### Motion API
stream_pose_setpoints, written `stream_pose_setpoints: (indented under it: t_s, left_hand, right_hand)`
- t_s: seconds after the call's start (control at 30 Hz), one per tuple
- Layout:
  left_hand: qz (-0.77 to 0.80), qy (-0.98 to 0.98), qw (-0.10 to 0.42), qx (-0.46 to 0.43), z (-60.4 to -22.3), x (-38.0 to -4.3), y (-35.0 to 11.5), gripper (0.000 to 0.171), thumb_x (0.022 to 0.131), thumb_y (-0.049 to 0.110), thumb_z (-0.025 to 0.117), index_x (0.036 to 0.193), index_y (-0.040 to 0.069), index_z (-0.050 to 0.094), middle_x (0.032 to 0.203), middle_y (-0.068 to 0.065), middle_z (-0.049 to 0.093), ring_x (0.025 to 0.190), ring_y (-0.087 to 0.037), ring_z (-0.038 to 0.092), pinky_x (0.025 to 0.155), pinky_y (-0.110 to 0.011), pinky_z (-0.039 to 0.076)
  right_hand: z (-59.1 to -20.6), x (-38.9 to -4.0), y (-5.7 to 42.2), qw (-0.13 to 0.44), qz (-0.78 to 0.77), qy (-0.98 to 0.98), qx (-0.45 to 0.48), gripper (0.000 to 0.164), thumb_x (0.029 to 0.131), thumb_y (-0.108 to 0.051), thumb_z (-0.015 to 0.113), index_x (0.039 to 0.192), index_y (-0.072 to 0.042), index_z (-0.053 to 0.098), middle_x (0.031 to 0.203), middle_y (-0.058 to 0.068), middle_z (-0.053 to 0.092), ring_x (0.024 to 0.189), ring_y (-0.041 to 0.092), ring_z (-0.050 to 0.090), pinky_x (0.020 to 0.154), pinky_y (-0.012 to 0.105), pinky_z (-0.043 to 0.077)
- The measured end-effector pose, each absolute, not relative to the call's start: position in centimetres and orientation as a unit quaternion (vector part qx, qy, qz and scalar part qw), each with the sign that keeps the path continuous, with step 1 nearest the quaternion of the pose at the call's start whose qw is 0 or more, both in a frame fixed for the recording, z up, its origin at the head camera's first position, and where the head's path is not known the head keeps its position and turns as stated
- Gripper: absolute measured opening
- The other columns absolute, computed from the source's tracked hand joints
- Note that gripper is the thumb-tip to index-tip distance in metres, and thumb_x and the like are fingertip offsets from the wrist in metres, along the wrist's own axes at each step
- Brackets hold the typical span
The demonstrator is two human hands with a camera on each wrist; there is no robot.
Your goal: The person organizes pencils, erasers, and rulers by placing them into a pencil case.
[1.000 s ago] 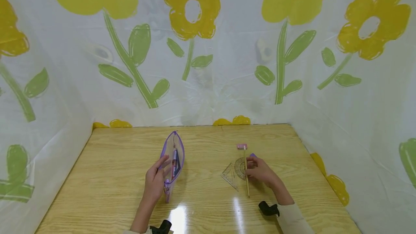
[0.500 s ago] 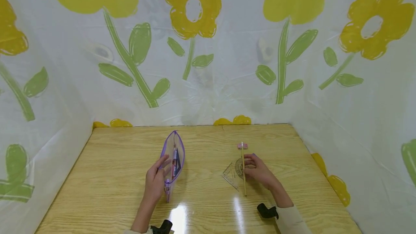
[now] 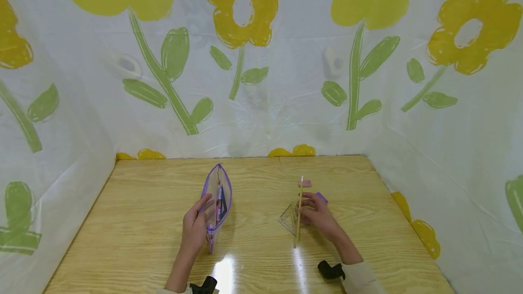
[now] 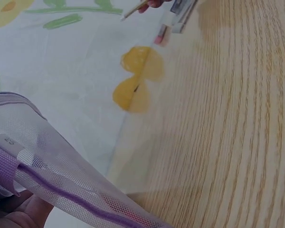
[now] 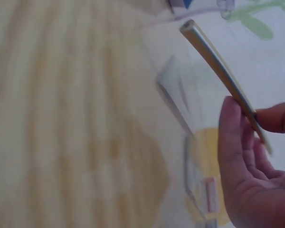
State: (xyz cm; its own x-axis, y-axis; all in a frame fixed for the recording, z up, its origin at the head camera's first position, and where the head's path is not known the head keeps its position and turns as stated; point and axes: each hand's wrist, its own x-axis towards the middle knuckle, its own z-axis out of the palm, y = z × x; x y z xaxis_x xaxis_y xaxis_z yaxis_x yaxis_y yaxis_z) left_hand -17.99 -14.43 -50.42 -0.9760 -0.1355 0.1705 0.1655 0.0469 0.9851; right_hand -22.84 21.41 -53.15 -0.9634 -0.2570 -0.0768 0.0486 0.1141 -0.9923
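Observation:
My left hand (image 3: 194,228) holds a mesh pencil pouch (image 3: 209,183) with purple edging, its mouth gaping. Inside lie a dark set square (image 3: 223,205) and other small stationery. In the left wrist view, the pouch's mesh side (image 4: 66,166) covers part of the hand. My right hand (image 3: 323,219) pinches a yellow pencil (image 3: 300,198) between thumb and fingers, raised over the table. The right wrist view shows the pencil (image 5: 221,69) slanting, blunt end outward. Beneath it lie a clear set square (image 3: 284,223) and a clear protractor, mostly hidden by the hand.
A pink eraser (image 3: 306,183) lies beyond the pencil's far end. A small purple block (image 3: 321,197) sits just past my right fingers. The wooden table (image 3: 143,221) is bordered by a white flower-printed cloth (image 3: 286,117) at the back and sides.
My right hand has lifted the pencil and moved it left, from over the protractor to over the set square's edge. The left hand and pouch have stayed in place.

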Motion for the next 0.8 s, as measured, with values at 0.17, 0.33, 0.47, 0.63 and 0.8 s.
stream_pose_setpoints:
  t_s: [0.17,0.33,0.47,0.63,0.8]
  left_hand:
    - [-0.692,-0.713,0.108,-0.010,-50.4,-17.9,-14.4,0.051,0.097,-0.012,0.021,0.143,-0.018,0.043,0.147,-0.035,0.047,0.133,-0.048,0.049,0.107,-0.031,0.052]
    - [-0.695,-0.710,0.113,-0.010,-50.4,-17.9,-14.5,0.050,0.098,-0.012,0.022,0.143,-0.018,0.043,0.147,-0.035,0.046,0.133,-0.048,0.049,0.107,-0.032,0.053]
    - [-0.695,-0.710,0.114,-0.012,-50.3,-18.0,-14.5,0.050,0.098,-0.012,0.022,0.142,-0.019,0.044,0.147,-0.035,0.046,0.133,-0.048,0.049,0.107,-0.033,0.053]
    - [-0.695,-0.711,0.112,-0.004,-50.3,-18.0,-14.6,0.050,0.097,-0.013,0.022,0.142,-0.018,0.045,0.145,-0.035,0.049,0.131,-0.048,0.051,0.106,-0.032,0.053]
    - [-0.695,-0.711,0.105,-0.001,-50.3,-18.0,-14.7,0.051,0.097,-0.012,0.022,0.142,-0.018,0.044,0.145,-0.036,0.048,0.131,-0.048,0.051,0.106,-0.032,0.053]
  right_hand:
    - [-53.5,-22.6,20.2,0.106,-0.673,0.729,-0.067,0.056,0.101,-0.005,0.057,0.150,0.007,0.031,0.127,0.032,0.051,0.099,0.018,0.068,0.082,0.033,0.065]
    - [-53.5,-22.7,19.1,0.108,-0.677,0.724,-0.080,0.055,0.102,-0.005,0.056,0.149,0.007,0.032,0.127,0.033,0.051,0.097,0.018,0.068,0.081,0.034,0.065]
    - [-53.5,-22.8,18.3,0.108,-0.680,0.718,-0.099,0.055,0.101,-0.003,0.056,0.148,0.010,0.031,0.125,0.035,0.051,0.094,0.016,0.068,0.079,0.033,0.066]
    - [-53.5,-22.8,17.6,0.115,-0.678,0.717,-0.115,0.054,0.101,-0.003,0.056,0.147,0.011,0.031,0.123,0.035,0.051,0.090,0.017,0.070,0.078,0.034,0.066]
    - [-53.4,-22.8,17.0,0.126,-0.673,0.720,-0.113,0.055,0.102,-0.006,0.057,0.148,0.009,0.032,0.127,0.036,0.050,0.096,0.027,0.071,0.080,0.037,0.066]
